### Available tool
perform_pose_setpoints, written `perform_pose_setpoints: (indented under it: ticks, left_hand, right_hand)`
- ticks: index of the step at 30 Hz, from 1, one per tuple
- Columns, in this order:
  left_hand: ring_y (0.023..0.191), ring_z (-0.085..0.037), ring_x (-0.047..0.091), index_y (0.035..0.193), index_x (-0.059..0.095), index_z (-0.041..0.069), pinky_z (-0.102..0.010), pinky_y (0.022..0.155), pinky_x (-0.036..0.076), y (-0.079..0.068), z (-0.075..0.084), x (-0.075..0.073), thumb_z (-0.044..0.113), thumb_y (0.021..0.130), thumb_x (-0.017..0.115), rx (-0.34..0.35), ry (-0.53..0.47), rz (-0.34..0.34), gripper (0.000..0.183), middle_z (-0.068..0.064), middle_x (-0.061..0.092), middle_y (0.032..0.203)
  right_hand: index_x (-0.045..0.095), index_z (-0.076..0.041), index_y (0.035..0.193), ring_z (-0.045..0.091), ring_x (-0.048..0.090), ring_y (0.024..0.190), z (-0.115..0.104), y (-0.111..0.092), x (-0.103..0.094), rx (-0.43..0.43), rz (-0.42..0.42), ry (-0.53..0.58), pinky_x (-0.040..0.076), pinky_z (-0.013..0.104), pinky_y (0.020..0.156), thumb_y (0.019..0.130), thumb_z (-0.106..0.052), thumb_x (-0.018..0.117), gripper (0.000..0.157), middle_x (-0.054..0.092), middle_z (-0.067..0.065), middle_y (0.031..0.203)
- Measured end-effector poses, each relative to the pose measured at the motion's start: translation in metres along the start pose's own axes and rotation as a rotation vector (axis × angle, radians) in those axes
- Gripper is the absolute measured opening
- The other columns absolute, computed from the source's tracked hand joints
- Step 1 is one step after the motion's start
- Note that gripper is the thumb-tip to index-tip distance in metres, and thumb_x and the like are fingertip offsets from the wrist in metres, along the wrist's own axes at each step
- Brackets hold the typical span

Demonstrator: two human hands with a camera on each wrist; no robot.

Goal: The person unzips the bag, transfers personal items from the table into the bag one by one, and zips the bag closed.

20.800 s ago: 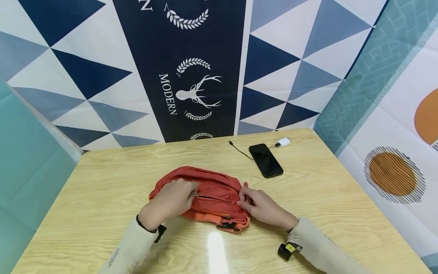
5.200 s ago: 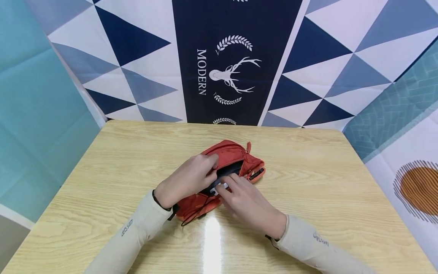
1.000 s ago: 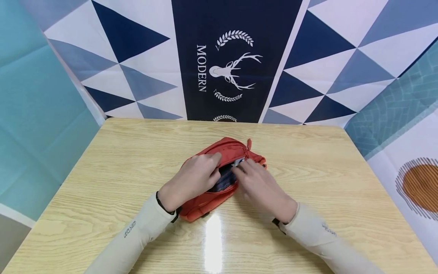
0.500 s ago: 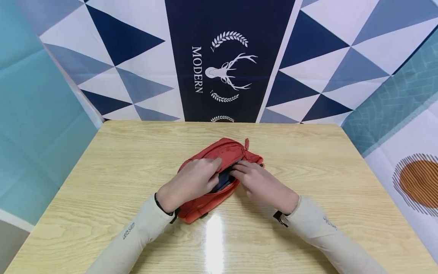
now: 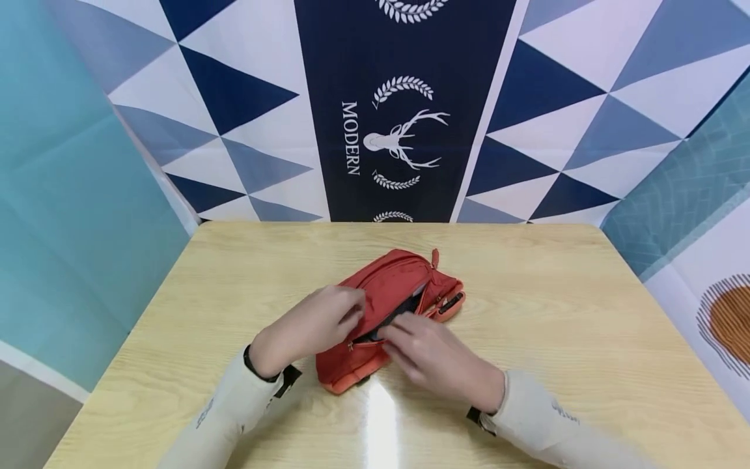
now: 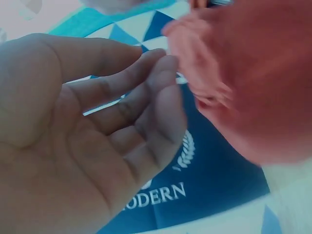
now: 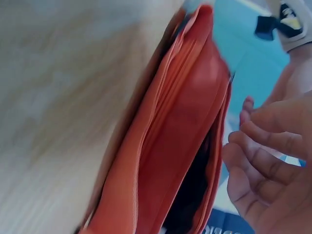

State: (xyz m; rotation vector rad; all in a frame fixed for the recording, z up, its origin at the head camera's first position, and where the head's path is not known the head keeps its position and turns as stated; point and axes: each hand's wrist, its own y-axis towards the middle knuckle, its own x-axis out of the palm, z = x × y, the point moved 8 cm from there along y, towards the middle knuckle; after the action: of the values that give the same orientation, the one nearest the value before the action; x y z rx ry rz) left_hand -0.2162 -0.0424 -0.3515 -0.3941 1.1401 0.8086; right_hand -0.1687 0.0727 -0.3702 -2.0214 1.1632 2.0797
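Note:
A red waist bag (image 5: 387,280) lies slantwise on the table, its front pocket unzipped to a dark gap (image 5: 407,309). My left hand (image 5: 319,322) hovers at the bag's left side; in the left wrist view its fingers (image 6: 165,112) curl loosely around nothing, apart from the red fabric (image 6: 253,83). Over the pocket's lower edge is my right hand (image 5: 430,355), fingers bent. The right wrist view has that hand (image 7: 273,170) holding nothing beside the bag's open mouth (image 7: 192,185). A zipper pull (image 5: 351,345) sits at the gap's left end.
Wood-grain table (image 5: 527,293) spreads around the bag. At its far edge rises a patterned wall cloth (image 5: 398,130), with a teal one (image 5: 88,195) on the left. A black buckle (image 5: 451,303) shows at the bag's right end.
The phone, cable and charger, on the table at first, are out of sight. The bag was turned and its pocket opened. My left hand has released the pocket's edge; the gap has narrowed.

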Motion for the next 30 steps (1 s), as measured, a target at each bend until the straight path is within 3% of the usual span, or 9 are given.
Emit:
perform_pose_setpoints:
  ticks: [3, 7, 13, 17, 22, 27, 30]
  left_hand:
    - [0.064, -0.008, 0.049, 0.084, 0.058, 0.016, -0.024, 0.059, 0.044, -0.019, -0.004, 0.007, 0.008, 0.093, 0.064, -0.018, 0.035, 0.028, 0.014, 0.007, 0.051, 0.073]
    - [0.073, -0.009, 0.052, 0.093, 0.062, 0.014, -0.025, 0.062, 0.048, -0.04, -0.005, 0.013, 0.01, 0.089, 0.068, 0.002, 0.129, 0.071, 0.008, 0.006, 0.054, 0.085]
    - [0.09, -0.013, 0.051, 0.115, 0.064, 0.008, -0.026, 0.07, 0.052, -0.055, -0.01, 0.028, 0.007, 0.083, 0.067, 0.019, 0.209, 0.089, 0.032, 0.0, 0.054, 0.104]
    - [0.095, -0.013, 0.053, 0.125, 0.059, 0.006, -0.027, 0.075, 0.053, -0.055, -0.012, 0.039, 0.004, 0.082, 0.066, 0.024, 0.194, 0.09, 0.043, -0.001, 0.054, 0.11]
    - [0.097, -0.013, 0.056, 0.129, 0.056, 0.003, -0.029, 0.081, 0.054, -0.055, -0.013, 0.045, 0.007, 0.086, 0.066, 0.014, 0.165, 0.109, 0.044, -0.003, 0.057, 0.113]
    - [0.086, -0.011, 0.056, 0.123, 0.058, 0.003, -0.027, 0.073, 0.053, -0.059, -0.017, 0.044, 0.007, 0.089, 0.065, -0.001, 0.151, 0.162, 0.035, -0.002, 0.058, 0.104]
    - [0.077, -0.009, 0.055, 0.116, 0.058, 0.004, -0.025, 0.067, 0.051, -0.062, -0.019, 0.041, 0.004, 0.089, 0.065, 0.002, 0.132, 0.204, 0.028, 0.0, 0.059, 0.095]
  right_hand:
    - [0.07, -0.011, 0.098, 0.007, 0.059, 0.077, -0.013, 0.001, 0.009, 0.009, -0.007, 0.018, 0.052, 0.025, 0.069, 0.094, -0.019, 0.067, 0.01, 0.061, -0.005, 0.088]
    - [0.067, -0.013, 0.091, 0.006, 0.053, 0.069, -0.024, 0.014, 0.018, 0.038, 0.007, -0.01, 0.048, 0.023, 0.061, 0.097, -0.027, 0.065, 0.015, 0.056, -0.006, 0.081]
    - [0.062, -0.013, 0.082, 0.009, 0.052, 0.056, -0.027, 0.029, 0.037, 0.105, -0.059, -0.144, 0.04, 0.023, 0.045, 0.094, -0.043, 0.067, 0.033, 0.05, -0.005, 0.068]
    - [0.061, -0.011, 0.08, 0.013, 0.055, 0.055, -0.022, 0.032, 0.045, 0.132, -0.106, -0.245, 0.042, 0.028, 0.043, 0.09, -0.029, 0.073, 0.024, 0.052, -0.003, 0.066]
    - [0.06, -0.008, 0.08, 0.014, 0.055, 0.056, -0.02, 0.032, 0.049, 0.126, -0.1, -0.338, 0.042, 0.028, 0.042, 0.084, -0.012, 0.073, 0.014, 0.054, 0.0, 0.066]
    - [0.056, -0.01, 0.076, 0.014, 0.052, 0.053, -0.026, 0.034, 0.054, 0.103, -0.084, -0.359, 0.038, 0.026, 0.04, 0.082, -0.005, 0.068, 0.015, 0.051, 0.0, 0.066]
    - [0.055, -0.01, 0.075, 0.013, 0.051, 0.052, -0.027, 0.036, 0.056, 0.112, -0.072, -0.346, 0.037, 0.026, 0.04, 0.081, -0.008, 0.07, 0.017, 0.05, 0.0, 0.065]
